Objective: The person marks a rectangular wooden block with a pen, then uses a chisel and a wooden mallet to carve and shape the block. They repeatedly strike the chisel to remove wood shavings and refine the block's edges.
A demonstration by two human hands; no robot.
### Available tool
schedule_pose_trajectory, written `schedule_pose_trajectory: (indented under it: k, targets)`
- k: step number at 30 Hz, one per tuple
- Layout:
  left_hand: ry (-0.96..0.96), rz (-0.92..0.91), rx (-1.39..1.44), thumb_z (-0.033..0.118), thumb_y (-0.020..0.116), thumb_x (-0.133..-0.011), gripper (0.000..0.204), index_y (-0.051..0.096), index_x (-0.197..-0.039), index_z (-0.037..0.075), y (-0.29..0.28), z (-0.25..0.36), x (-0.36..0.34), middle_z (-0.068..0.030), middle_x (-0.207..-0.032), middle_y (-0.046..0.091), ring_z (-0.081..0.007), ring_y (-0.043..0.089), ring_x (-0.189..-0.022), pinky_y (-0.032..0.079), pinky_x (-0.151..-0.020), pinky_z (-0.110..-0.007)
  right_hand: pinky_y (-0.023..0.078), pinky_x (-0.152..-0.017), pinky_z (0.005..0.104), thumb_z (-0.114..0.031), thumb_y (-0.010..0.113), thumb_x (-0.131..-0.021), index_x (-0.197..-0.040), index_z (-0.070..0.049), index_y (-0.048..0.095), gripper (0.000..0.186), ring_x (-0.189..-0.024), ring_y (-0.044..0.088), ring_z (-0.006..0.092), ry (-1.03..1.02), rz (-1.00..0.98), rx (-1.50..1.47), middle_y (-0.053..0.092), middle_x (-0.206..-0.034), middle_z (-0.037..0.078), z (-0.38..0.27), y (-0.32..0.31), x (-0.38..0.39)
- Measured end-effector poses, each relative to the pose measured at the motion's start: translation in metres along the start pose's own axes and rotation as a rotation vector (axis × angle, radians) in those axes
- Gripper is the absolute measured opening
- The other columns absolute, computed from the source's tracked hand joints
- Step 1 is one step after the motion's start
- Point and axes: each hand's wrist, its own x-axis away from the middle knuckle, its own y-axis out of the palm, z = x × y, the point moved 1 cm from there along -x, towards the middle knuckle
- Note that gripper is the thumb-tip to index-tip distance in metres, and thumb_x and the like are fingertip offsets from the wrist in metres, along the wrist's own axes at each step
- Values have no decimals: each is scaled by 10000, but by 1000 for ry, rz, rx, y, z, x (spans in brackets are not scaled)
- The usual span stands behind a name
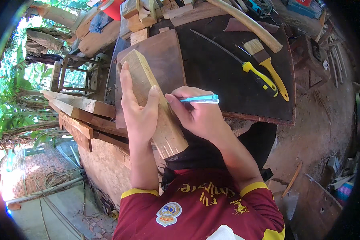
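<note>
A long squared wooden block (170,130) lies at a slant in front of me, its far end over a flat brown board (170,56) and its near end by my lap. My left hand (140,114) holds it, fingers stretched along the left side and thumb on the top face. Close to the block's right edge, my right hand (204,118) is closed around a light blue pen (202,98). The pen's tip is hidden by my fingers. Pale marks show on the block's near end.
On the dark table (236,100) to the right lie a paintbrush (270,68), a thin rod-like tool with a yellow-black handle (258,76), and a curved wooden handle (248,22). Wooden beams (80,106) are stacked at left. Wood offcuts (138,18) sit at the back.
</note>
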Motion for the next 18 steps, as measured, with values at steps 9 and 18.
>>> schedule_pose_trajectory:
  k: [9, 18]
  targets:
    - [12, -3, 13, 9, 606, -851, 727, 279, -1498, -50, 1, 1, 0, -245, -1538, 328, -312, 279, -1452, 199, -1185, -380, 491, -586, 418, -97, 688, -865, -802, -27, 587, 138, -679, 623, 363, -35, -65, 43, 612, -732, 156, 0, -7, 1]
    - [1, -9, 7, 7, 609, -853, 727, 280, -1499, -48, 0, 2, 0, -232, -1540, 330, -303, 281, -1453, 202, -1184, -377, 490, -576, 414, -111, 696, -859, -787, -36, 581, 155, -670, 622, 357, -38, -95, 18, 613, -714, 142, -2, -12, 3]
